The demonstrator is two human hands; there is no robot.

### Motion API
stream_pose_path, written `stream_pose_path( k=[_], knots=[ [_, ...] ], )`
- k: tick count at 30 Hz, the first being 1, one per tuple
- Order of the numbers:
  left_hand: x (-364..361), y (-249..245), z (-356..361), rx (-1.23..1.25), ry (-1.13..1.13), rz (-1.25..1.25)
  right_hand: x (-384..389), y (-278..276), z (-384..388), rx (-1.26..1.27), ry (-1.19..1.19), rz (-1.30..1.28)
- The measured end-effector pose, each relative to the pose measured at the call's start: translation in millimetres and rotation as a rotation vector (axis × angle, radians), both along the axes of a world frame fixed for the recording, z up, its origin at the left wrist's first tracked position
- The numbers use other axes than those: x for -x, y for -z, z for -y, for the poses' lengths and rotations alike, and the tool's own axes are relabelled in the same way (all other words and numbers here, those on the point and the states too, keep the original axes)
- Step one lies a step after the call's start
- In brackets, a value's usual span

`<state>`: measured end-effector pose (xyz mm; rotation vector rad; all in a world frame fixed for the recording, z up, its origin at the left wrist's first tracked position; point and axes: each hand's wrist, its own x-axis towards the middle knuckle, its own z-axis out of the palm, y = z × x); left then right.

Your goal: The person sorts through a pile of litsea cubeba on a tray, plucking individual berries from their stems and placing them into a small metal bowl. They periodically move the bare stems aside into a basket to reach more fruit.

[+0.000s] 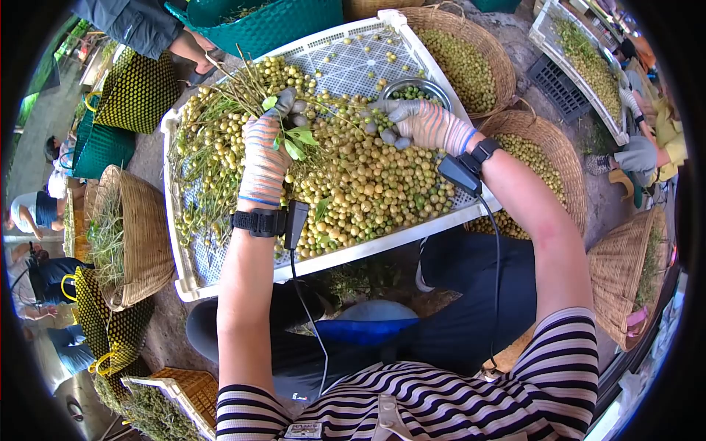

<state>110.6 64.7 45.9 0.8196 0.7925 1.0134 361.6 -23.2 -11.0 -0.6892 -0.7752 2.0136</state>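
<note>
A white perforated tray (353, 253) in front of me holds a heap of small round yellow-tan fruits (382, 184), with stems among them on the left. My left hand (266, 151), in a striped glove with grey fingertips, is closed around a bunch of thin fruit stems (246, 92) with a few green leaves (296, 141). My right hand (423, 125), gloved the same way, hovers over the fruits with its fingers bent inward. What lies between those fingers is hidden. Just beyond it, a round metal bowl (443, 93) with small green fruits stands in the tray.
Wicker baskets of fruit (507, 70) (577, 173) stand along the tray's right side. A teal basket (268, 29) is behind it. On the left are a stem-filled wicker basket (147, 235) and a black-yellow woven bag (136, 92). Other people sit at both sides.
</note>
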Motion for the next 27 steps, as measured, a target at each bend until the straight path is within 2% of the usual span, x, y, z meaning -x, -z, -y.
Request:
stream_pose_path(
  k=[2, 4, 6, 9, 10, 11, 13, 14, 15, 16, 17, 20, 21, 22, 23, 24, 26, 27],
  knots=[
    [2, -1, -1, -0.021, -0.012, -0.015, 2, -3, 2, 0.007, -0.033, 0.013],
    [4, 0, 0, -0.042, -0.022, -0.028, 5, -9, 4, 0.059, -0.007, 0.283],
    [6, 1, -1, -0.032, -0.048, -0.018, 6, -12, 3, 0.027, 0.001, 0.323],
    [-1, 2, 2, 0.000, -0.115, -0.117, 1, -17, -2, -0.066, 0.126, 0.625],
    [-2, 1, 3, 0.017, -0.150, -0.167, -4, -20, -8, 0.055, 0.169, 0.708],
    [-2, 3, 1, 0.047, -0.196, -0.063, -9, -22, -10, 0.043, 0.242, 0.838],
    [1, 7, 2, 0.044, -0.151, -0.064, -22, -23, -12, -0.016, 0.311, 1.148],
    [2, 7, 2, 0.036, -0.107, -0.065, -32, -14, -15, -0.015, 0.310, 1.151],
    [3, 8, 0, 0.162, -0.096, 0.024, -40, 0, -18, -0.445, 0.295, 1.486],
    [2, 10, 0, 0.164, -0.095, 0.024, -47, 15, -19, -0.902, 0.263, 1.784],
    [-3, 7, 4, 0.091, -0.106, -0.041, -34, -6, -15, -0.750, 0.215, 1.845],
    [-8, 9, 7, 0.011, -0.103, -0.105, -4, -43, -15, -0.742, 0.116, 1.720],
    [-9, 10, 6, 0.026, -0.104, -0.098, 1, -39, -16, -0.795, 0.175, 1.593],
    [-10, 11, 5, 0.042, -0.105, -0.092, 7, -39, -17, -0.795, 0.175, 1.591],
    [-10, 12, 8, 0.074, -0.102, 0.069, 18, -46, -15, -0.707, 0.124, 1.651],
    [-10, 12, 7, 0.074, -0.101, 0.066, 24, -49, -13, -0.617, 0.073, 1.707],
    [-9, 12, 5, 0.033, -0.130, -0.111, 17, -38, -15, -0.695, 0.130, 1.697],
    [-8, 13, 5, 0.034, -0.133, -0.113, 14, -39, -14, -0.466, 0.239, 1.366]
  ],
)
